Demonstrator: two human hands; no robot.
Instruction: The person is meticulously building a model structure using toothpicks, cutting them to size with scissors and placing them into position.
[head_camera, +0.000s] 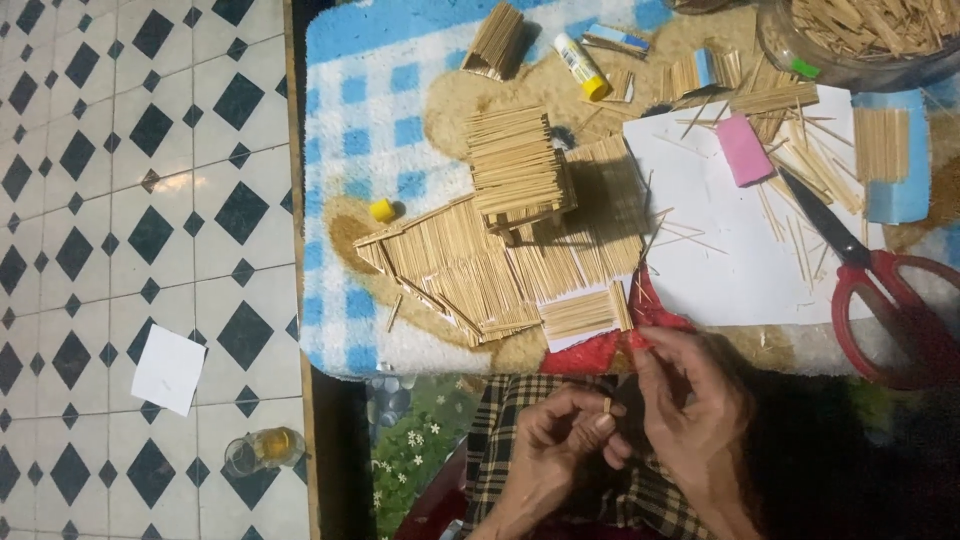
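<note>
Low in the frame, your left hand (560, 440) pinches a short, light, brittle stick (606, 405) by its lower end, while your right hand's (690, 400) fingers curl beside it.

You see bright, even light on white paper sheet (735, 265); below it, lap area dim, hands in shadow, slightly soft; glare spot on floor tile (175, 183) far left of sheet.

Open along the mat's (350, 120) left edge; stick house (515, 175), scissors (880, 285) and paper (740, 260) blocking its middle and right.
</note>
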